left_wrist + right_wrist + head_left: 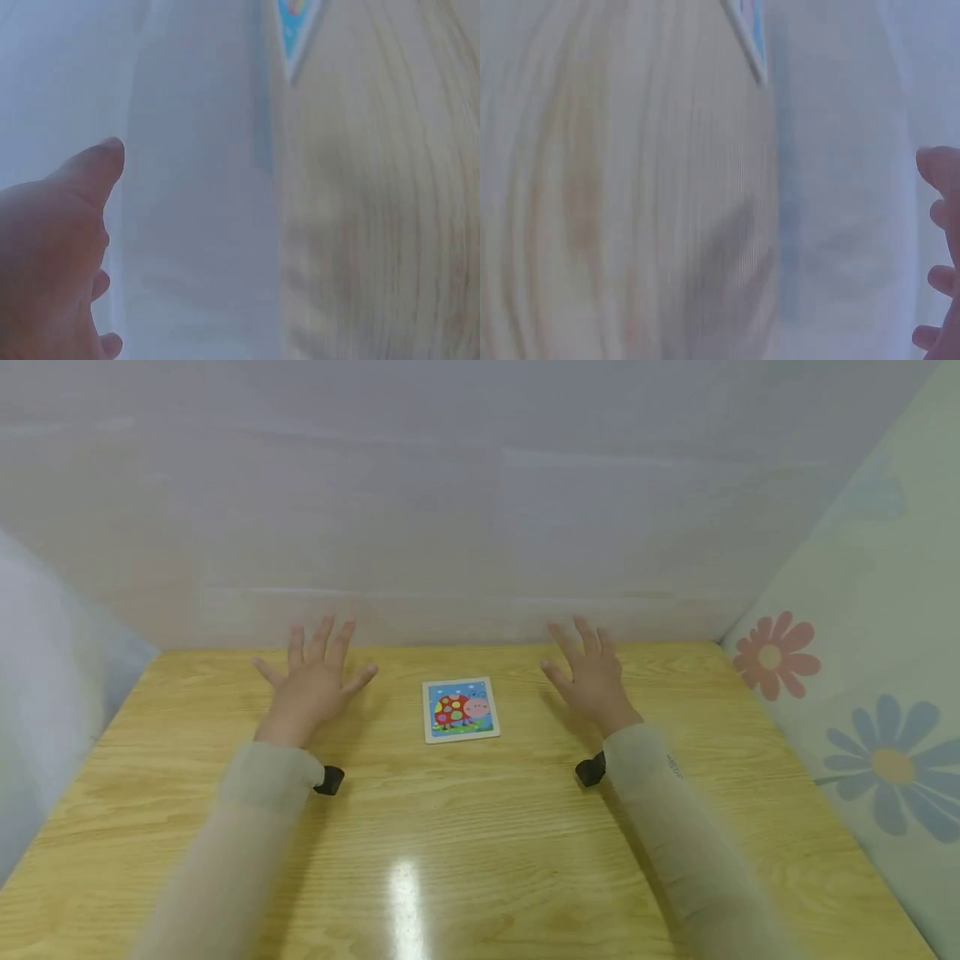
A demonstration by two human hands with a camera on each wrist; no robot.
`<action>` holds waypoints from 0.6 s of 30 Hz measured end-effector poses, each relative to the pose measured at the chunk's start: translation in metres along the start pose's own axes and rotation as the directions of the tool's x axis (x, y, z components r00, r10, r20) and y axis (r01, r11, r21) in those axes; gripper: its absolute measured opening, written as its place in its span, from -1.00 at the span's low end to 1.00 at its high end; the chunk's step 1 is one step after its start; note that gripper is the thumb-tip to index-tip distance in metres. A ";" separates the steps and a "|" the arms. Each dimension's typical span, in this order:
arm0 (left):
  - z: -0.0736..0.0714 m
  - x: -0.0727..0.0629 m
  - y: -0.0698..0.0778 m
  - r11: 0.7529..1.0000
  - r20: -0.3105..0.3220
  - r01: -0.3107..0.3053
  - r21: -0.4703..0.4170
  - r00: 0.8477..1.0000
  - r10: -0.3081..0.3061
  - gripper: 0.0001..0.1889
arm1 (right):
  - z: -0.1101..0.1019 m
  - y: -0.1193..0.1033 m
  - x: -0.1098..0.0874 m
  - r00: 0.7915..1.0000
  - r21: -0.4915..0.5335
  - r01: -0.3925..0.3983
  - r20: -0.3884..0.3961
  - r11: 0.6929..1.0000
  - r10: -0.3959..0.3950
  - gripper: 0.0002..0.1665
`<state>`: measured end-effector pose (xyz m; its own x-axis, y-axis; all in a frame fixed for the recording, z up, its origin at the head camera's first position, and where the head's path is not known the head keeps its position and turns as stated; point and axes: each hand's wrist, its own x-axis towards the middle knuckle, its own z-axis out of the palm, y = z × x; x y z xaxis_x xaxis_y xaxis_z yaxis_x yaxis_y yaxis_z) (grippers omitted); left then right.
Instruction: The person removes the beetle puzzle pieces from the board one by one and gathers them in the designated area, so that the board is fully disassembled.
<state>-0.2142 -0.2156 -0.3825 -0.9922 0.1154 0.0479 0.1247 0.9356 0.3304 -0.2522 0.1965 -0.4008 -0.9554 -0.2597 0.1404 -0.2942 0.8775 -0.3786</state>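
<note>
A square picture puzzle [461,710] with a red spotted ladybug on a blue ground and a pale frame lies flat on the wooden table. To its left, my left hand [309,693] is held over the far part of the table, fingers spread, nothing in it. My right hand [594,685] is on the other side of the puzzle, its fingers likewise spread and holding nothing. Only a corner of the puzzle [297,37] enters the left wrist view, above and right of the thumb. Another corner of the puzzle [751,37] shows in the right wrist view.
A pale sheet [450,527] hangs behind the far edge of the wooden table [480,843]. On the right stands a cloth with red and blue flowers [892,767]. A whitish drape [60,693] borders the left side. Each wrist wears a small black device [328,780].
</note>
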 end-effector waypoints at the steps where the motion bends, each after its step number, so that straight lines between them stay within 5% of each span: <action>1: 0.000 -0.003 0.003 1.000 -0.010 -0.006 -0.007 1.000 0.006 -0.03 | 0.003 -0.006 -0.001 1.000 0.029 0.024 -0.020 0.999 -0.024 -0.18; 9: 0.016 -0.017 0.030 0.995 -0.014 -0.074 -0.060 0.997 0.074 -0.09 | 0.023 -0.041 -0.003 0.983 0.276 0.163 -0.127 0.947 -0.132 -0.33; 18: 0.038 -0.018 0.048 0.993 0.111 -0.107 -0.054 0.987 0.113 -0.07 | 0.041 -0.076 0.011 0.992 0.474 0.116 -0.020 0.873 -0.122 -0.53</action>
<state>-0.1906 -0.1604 -0.4039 -0.9664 0.2564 -0.0201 0.2306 0.8985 0.3736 -0.2414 0.1102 -0.4080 -0.9118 -0.3567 0.2034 -0.3799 0.5447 -0.7476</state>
